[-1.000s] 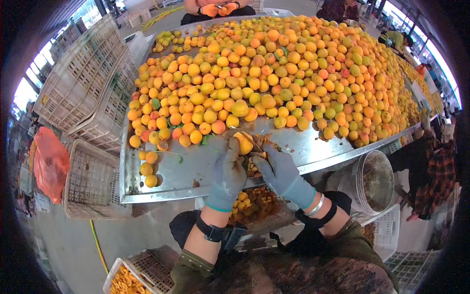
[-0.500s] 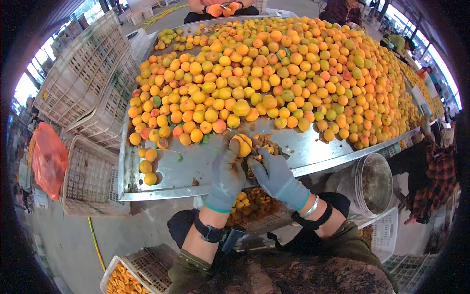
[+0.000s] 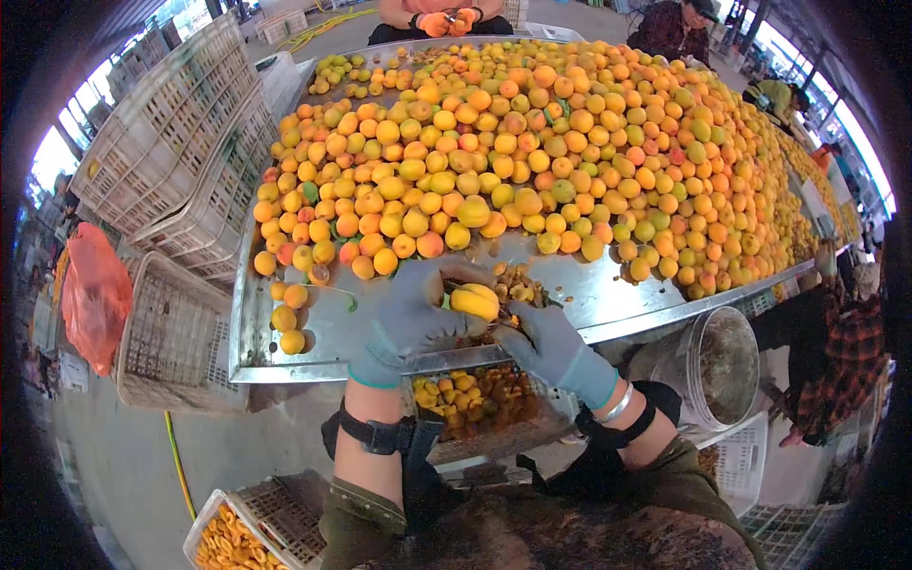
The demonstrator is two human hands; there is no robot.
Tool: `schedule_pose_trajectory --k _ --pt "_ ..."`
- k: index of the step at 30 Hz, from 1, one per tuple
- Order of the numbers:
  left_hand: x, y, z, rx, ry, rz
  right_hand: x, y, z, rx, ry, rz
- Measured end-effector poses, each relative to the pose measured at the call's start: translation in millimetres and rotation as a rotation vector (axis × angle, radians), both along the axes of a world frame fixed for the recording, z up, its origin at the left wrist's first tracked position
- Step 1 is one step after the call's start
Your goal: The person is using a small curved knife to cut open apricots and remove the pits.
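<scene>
Both my hands wear grey gloves and meet above the front edge of a metal sorting table [image 3: 594, 296]. In the fingers of my left hand [image 3: 404, 309] is a yellow-orange apricot [image 3: 475, 302], its side turned up. My right hand [image 3: 556, 350] is closed in a pinch just right of the fruit, around something small and dark that I cannot make out. Behind them spreads a large heap of apricots [image 3: 532, 142]. Small brown scraps [image 3: 521, 285] lie on the metal beyond my fingers. Below the table edge, a crate [image 3: 503, 439] holds cut apricot pieces.
Stacked pale plastic crates [image 3: 166, 142] stand at the left, with another crate [image 3: 180, 332] and a red plastic bag [image 3: 95, 299] nearby. A bucket [image 3: 727, 366] is at my right. A crate of orange pieces [image 3: 228, 541] sits lower left. Other people work around the table.
My left hand has turned and opened out around the apricot, shifting slightly left. The fruit has rolled onto its side and come lower. My right hand has moved slightly down and right.
</scene>
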State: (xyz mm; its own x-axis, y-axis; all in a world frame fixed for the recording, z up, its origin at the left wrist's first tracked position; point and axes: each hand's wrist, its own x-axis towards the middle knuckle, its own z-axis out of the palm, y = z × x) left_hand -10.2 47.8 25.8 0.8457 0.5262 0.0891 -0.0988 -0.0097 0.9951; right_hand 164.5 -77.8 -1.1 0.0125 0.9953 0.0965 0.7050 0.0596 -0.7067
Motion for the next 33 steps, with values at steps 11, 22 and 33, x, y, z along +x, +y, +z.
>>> schedule_pose_trajectory --k 11,22,33 --pt "19.9 -35.5 -7.3 -0.446 -0.294 0.223 7.5 0.2 12.1 0.001 0.121 0.045" --pt "24.3 -45.3 -15.9 -0.412 -0.515 0.34 5.6 3.1 -14.9 0.036 0.37 0.008" --pt "-0.1 -26.1 4.7 -0.108 -0.001 0.071 31.3 6.3 7.7 -0.194 0.004 0.19"
